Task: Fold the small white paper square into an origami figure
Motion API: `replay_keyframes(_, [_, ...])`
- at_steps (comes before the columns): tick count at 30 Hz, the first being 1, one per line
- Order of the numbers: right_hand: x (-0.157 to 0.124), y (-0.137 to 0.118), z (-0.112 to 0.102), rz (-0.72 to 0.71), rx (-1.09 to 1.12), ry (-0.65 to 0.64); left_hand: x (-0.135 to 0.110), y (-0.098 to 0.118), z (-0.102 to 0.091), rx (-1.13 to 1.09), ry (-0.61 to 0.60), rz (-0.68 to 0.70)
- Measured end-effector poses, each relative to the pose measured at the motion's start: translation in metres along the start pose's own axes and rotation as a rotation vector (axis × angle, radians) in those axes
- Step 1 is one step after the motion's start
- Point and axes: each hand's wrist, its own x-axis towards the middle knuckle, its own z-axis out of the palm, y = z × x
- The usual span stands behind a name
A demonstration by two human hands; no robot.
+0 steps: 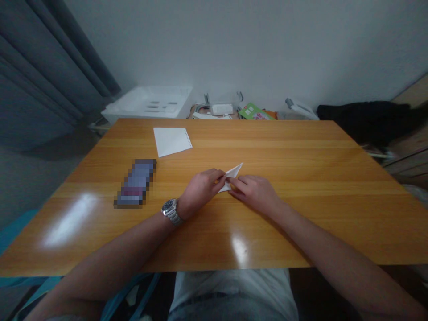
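Between my hands, on the wooden table (267,147), is a small folded piece of white paper (235,171) with a pointed tip aimed up and to the right. My left hand (202,187), with a metal watch (171,211) on its wrist, pinches the paper's left side. From the right, my right hand (256,191) has its fingers closed on the paper's near part. The fingertips of both hands almost meet and cover the middle of the folds.
A loose white sheet (172,141) with a perforated edge lies at the back left. A pixelated phone-like object (136,183) rests left of my hands. Behind the table stand a white tray (150,101), a green booklet (256,111) and a dark cloth (371,125).
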Motion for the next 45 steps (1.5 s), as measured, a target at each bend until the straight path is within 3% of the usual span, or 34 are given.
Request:
replay_keyframes(20, [0.001, 0.004, -0.003, -0.049, 0.002, 0.026, 0.002, 0.008, -0.001, 0.058, -0.088, -0.027])
replay_keyframes(38, [0.001, 0.004, -0.013, -0.047, -0.029, 0.029, 0.003, 0.008, -0.009, 0.052, -0.017, -0.102])
replay_keyframes(45, [0.000, 0.005, -0.011, -0.046, -0.030, 0.026, 0.003, 0.009, -0.007, 0.015, -0.052, -0.127])
